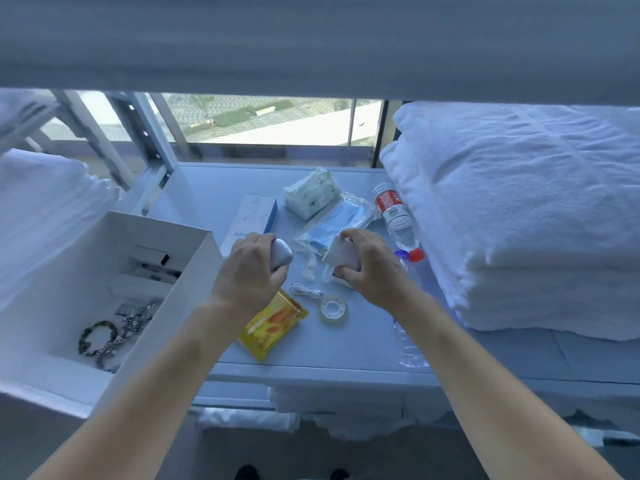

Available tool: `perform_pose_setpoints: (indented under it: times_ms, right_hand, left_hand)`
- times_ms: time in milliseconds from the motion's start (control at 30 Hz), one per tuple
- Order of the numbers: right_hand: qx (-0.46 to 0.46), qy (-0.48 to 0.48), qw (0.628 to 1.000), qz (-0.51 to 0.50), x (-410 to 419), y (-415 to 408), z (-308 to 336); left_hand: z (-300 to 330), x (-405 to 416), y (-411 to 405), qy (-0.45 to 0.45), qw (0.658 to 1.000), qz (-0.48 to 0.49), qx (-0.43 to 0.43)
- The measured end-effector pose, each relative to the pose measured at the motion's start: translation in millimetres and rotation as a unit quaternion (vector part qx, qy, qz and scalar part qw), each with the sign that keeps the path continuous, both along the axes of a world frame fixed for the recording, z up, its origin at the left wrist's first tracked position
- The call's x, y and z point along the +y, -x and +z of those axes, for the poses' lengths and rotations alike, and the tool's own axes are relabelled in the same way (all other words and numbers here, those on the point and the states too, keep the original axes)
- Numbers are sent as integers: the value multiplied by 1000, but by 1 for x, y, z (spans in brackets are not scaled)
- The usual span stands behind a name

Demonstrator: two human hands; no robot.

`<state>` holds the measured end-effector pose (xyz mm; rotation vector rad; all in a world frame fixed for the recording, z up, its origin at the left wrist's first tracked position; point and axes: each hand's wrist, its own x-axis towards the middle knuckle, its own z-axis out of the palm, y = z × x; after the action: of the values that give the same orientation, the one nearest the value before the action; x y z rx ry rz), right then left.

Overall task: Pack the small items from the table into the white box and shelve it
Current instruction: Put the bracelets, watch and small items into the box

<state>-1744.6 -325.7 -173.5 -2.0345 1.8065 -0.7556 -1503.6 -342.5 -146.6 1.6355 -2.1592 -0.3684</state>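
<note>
Left grip [254,268] on grey case [281,258], perhaps

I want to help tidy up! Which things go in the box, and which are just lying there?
For the job: white box, yellow packet, tape roll, white cable, tissue pack, the items in the left hand and right hand.

Just lying about: folded towels.

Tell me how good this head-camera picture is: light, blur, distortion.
Head view: bright daylight from the window behind gives a cold blue cast; wide-angle bending curves the shelf edge above and stretches both forearms; the left hand and right hand read fairly sharp, while the white box and towel stack look soft.
</note>
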Motion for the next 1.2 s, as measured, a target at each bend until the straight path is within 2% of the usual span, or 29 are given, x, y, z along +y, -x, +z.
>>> perform_pose_setpoints:
  times_ms: [233, 400, 533, 733, 900, 1200]
  right_hand:
    - [-40, 42, 995, 77, -15, -79, 32]
    - [-58, 59, 990, 116, -19, -133, 48]
    - [-64, 61, 987, 136, -23, -173, 56]
    - [-54, 61, 985, 152, -29, -224, 59]
    - [-37, 45, 984, 166, -31, -259, 57]
    - [-21, 12, 990, 139, -22, -286, 42]
  left_hand:
    - [42, 15, -88, 66, 998, 22, 8]
    - [48, 21, -169, 48, 996, 80, -7]
    - [40, 22, -225, 21, 995, 90, -38]
    - [22, 10, -273, -75, 992, 24, -99]
    - [16, -7, -289, -138, 976, -62, -158]
    - [0, -37, -291, -126, 948, -147, -254]
